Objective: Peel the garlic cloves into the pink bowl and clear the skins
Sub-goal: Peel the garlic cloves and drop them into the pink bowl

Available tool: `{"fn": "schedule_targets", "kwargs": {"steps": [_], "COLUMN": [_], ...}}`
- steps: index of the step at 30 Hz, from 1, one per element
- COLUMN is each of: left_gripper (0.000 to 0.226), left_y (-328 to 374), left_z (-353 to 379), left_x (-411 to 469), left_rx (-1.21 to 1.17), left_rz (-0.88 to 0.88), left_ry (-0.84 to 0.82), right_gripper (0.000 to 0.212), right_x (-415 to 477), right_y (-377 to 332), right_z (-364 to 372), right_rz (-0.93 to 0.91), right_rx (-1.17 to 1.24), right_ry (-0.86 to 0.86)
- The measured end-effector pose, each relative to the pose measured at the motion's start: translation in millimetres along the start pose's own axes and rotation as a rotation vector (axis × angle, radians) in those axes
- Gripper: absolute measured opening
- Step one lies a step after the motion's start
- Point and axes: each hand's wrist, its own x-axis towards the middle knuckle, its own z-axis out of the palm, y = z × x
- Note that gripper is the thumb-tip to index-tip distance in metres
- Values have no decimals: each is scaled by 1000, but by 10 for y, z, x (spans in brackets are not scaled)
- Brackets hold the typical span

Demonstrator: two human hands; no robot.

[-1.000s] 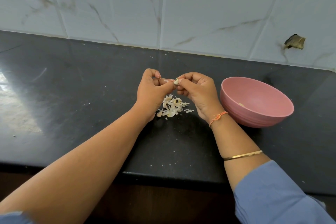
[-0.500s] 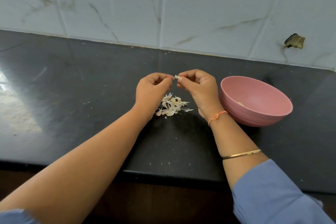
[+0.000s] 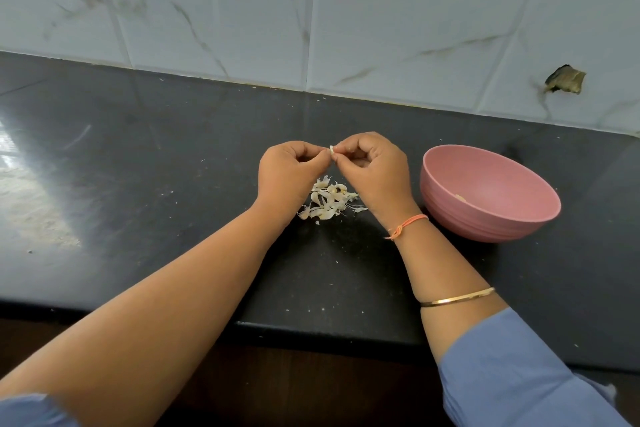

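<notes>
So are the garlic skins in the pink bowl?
No, the garlic skins lie in a pile on the black counter, beside the pink bowl.

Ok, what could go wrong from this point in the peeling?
1. The garlic clove is pinched only at the fingertips of the left hand and right hand, over the skins rather than the pink bowl; a slip would likely drop it among them.
2. The skins lie loose between the wrists; a moving arm may scatter them across the counter.

Head-worn; looking forward and down from the front edge of the counter (image 3: 145, 191). Facing the tiled wall (image 3: 398, 10) behind; close in.
</notes>
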Motion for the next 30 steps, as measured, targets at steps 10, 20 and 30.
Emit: {"fn": "schedule_targets", "kwargs": {"steps": [10, 20, 30], "left_gripper": [10, 12, 13], "left_y": [-6, -30, -87], "left_z": [9, 14, -29], "left_x": [2, 12, 68], "left_rx": [86, 144, 245], "left_rz": [20, 39, 31], "left_ry": [-11, -20, 89], "right_gripper": [23, 11, 18], "right_x": [7, -13, 17], "right_y": [-3, -16, -9], "right_z": [20, -1, -10], "right_rz": [74, 36, 89], "right_rx": [65, -18, 91], "right_ry": [-33, -78, 11]}}
